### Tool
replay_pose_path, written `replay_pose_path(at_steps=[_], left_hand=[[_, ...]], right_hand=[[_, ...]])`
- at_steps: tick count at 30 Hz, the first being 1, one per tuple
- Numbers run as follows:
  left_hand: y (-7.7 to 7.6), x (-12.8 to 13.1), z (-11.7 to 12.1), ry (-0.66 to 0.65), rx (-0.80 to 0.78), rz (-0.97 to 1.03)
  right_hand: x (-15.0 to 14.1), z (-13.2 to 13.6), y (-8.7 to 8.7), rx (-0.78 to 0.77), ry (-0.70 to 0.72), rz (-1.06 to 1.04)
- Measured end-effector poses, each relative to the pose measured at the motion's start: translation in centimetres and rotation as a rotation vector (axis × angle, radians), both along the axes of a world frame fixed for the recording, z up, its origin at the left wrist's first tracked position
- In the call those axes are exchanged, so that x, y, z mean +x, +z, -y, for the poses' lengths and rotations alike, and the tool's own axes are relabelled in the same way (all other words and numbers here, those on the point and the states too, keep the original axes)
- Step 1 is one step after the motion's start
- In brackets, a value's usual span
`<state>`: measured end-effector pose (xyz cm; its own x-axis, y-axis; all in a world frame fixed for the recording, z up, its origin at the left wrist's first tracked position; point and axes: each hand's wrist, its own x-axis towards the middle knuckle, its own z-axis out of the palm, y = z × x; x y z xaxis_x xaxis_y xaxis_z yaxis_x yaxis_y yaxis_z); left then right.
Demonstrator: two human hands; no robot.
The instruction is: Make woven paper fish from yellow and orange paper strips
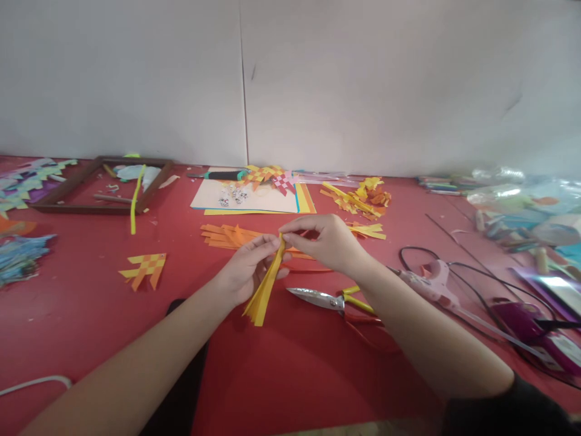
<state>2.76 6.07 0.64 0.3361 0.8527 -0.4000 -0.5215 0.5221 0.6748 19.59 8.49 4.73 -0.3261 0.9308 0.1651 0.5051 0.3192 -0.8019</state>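
A bundle of yellow paper strips hangs between my hands, its lower ends fanned out. My left hand is closed around the upper part of the bundle. With thumb and fingertips, my right hand pinches the top end of the strips. Just beyond my hands lies a pile of orange paper strips, partly covered by them. Scissors with yellow and red handles rest below my right hand, partly behind my forearm. A woven yellow and orange paper fish lies to the left.
At the back are a brown frame, paper sheets with a cutter on them, and yellow scraps. On the right lie a pink glue gun with its cord, a purple device and plastic-wrapped pieces. Blue strips lie left.
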Motion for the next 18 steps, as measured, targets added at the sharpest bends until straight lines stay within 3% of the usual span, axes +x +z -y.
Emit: replay_pose_path(at_steps=[6, 9, 18], left_hand=[[0.05, 0.02, 0.02, -0.009, 0.043, -0.021], [0.06, 0.06, 0.06, -0.002, 0.061, -0.021], [-0.25, -0.01, -0.1, 0.022, 0.127, -0.137]], right_hand=[[0.55, -0.36, 0.12, -0.137, 0.062, -0.178], [0.68, -0.35, 0.08, -0.123, 0.06, -0.211], [0.72, -0.12, 0.32, -0.006, 0.029, -0.006]])
